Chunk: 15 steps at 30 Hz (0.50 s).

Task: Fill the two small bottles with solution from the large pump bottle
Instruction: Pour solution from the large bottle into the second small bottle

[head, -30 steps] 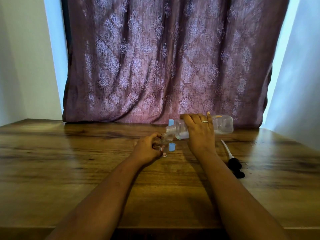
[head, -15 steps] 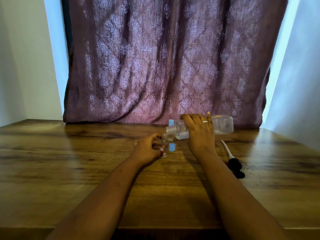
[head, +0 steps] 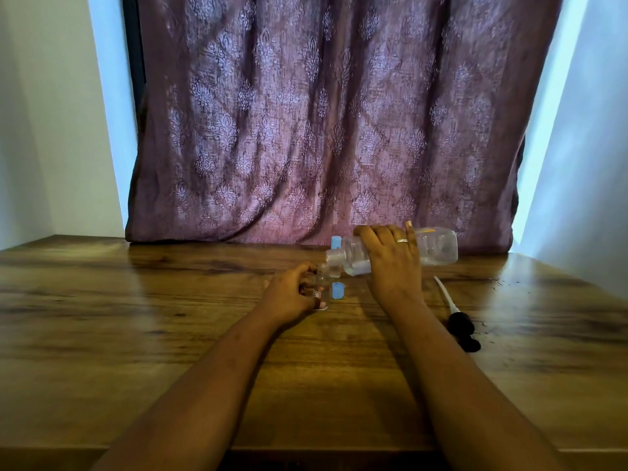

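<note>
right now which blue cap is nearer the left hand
The near blue cap, standing on the table just right of the small bottle that the left hand holds. The far blue cap shows behind the neck of the large bottle.

I see the lg clear bottle (head: 438,248) tipped nearly horizontal, open neck pointing left, just over the mouth of a small clear bottle (head: 323,278) standing upright w/ a red label. Some liquid pools at the lg bottle's shoulder. One blue cap (head: 338,289) stands just beside the small bottle, another blue cap (head: 335,242) behind the neck.
</note>
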Motion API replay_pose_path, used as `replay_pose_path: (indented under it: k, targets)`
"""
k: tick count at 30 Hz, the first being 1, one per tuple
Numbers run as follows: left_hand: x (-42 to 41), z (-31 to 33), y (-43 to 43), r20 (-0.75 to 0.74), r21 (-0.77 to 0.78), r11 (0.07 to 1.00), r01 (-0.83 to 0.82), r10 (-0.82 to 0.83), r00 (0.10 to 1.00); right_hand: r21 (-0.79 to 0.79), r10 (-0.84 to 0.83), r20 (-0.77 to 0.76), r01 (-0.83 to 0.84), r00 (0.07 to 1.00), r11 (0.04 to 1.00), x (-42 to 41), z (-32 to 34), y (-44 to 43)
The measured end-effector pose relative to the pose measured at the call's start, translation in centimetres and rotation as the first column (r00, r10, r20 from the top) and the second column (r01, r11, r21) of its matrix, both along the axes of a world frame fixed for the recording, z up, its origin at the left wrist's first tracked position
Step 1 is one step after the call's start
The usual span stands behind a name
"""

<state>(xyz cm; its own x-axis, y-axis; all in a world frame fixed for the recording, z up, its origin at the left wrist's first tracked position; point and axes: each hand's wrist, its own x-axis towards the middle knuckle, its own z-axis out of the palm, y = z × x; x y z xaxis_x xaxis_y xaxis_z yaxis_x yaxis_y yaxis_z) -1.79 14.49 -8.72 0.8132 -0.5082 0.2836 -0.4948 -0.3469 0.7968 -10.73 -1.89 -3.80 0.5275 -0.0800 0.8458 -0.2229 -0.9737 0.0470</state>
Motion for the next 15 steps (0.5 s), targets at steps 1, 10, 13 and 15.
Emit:
replay_pose_path:
  k: [1, 10, 13, 15]
  targets:
    - [-0.03, 0.00, -0.02, 0.000, 0.000, 1.000, 0.002, -0.002, 1.000, 0.002, 0.002, -0.004, -0.002, 1.000, 1.000, -0.04, -0.02, -0.01]
    - [0.38, -0.16, -0.19, 0.019, -0.010, 1.000, 0.018, -0.018, 1.000, 0.028, 0.016, -0.028, -0.015, 0.999, 0.999, -0.37, 0.17, 0.16]
    - [0.42, -0.15, -0.23, 0.022, 0.000, 1.000, 0.020, -0.020, 1.000, 0.026, 0.014, -0.029, -0.014, 0.999, 1.000, -0.37, 0.15, 0.15]
    - [0.48, -0.21, -0.25, 0.012, 0.001, 1.000, 0.024, -0.024, 1.000, 0.029, 0.019, -0.027, -0.019, 0.999, 0.999, -0.36, 0.18, 0.14]
